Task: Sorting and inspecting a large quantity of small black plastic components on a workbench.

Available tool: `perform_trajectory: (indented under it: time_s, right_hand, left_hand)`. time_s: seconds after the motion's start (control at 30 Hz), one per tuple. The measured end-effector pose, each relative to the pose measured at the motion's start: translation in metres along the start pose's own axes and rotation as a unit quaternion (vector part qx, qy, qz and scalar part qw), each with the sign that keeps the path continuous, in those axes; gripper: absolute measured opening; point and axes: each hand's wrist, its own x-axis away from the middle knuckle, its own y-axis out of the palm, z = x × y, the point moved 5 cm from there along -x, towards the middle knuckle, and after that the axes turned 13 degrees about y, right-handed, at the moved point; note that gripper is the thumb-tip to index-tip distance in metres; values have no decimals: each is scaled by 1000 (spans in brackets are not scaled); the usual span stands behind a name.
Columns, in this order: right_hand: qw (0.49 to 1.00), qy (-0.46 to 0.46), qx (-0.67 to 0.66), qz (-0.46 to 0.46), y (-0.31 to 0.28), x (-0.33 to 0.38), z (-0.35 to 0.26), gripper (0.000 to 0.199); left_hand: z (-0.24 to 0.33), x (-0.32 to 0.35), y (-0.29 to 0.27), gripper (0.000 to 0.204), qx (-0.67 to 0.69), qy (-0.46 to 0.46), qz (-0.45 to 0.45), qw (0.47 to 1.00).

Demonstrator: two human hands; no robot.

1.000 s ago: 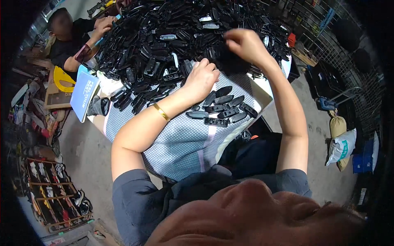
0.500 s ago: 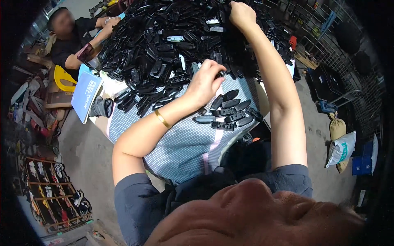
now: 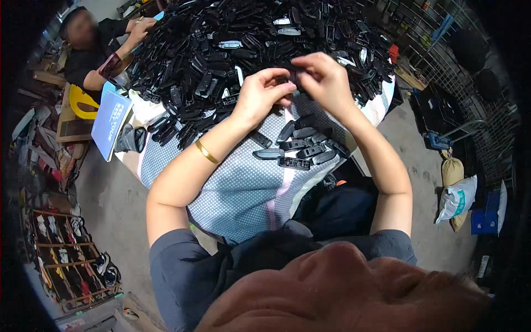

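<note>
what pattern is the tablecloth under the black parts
Light blue-grey with small white dots, plus a pale pink stripe; head view.

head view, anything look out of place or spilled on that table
Nothing looks damaged. The black plastic parts lie in a loose heap over the far table, some spilling toward its left edge. A small sorted cluster sits on the dotted cloth below both hands, left hand and right hand, which pinch one part together.

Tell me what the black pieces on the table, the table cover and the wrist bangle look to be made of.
Black pieces: likely moulded plastic, semi-gloss, with pale glints. Table cover: seemingly woven cloth, matte, dotted grey with a pink stripe, draping over the edge. Bangle on the left wrist: probably metal, shiny gold-coloured.
</note>
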Motion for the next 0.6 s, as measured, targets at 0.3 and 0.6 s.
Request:
perform_trajectory:
  time_s: [0.3, 0.6]
  right_hand:
    - [993, -87, 77, -25, -6, 22, -10, 37]
    - [997, -52, -4, -61, -5, 21, 7, 25]
  left_hand:
    - [0, 2, 9, 36, 54, -12, -66, 996]
    - [6, 6, 7, 33, 9, -25, -98, 995]
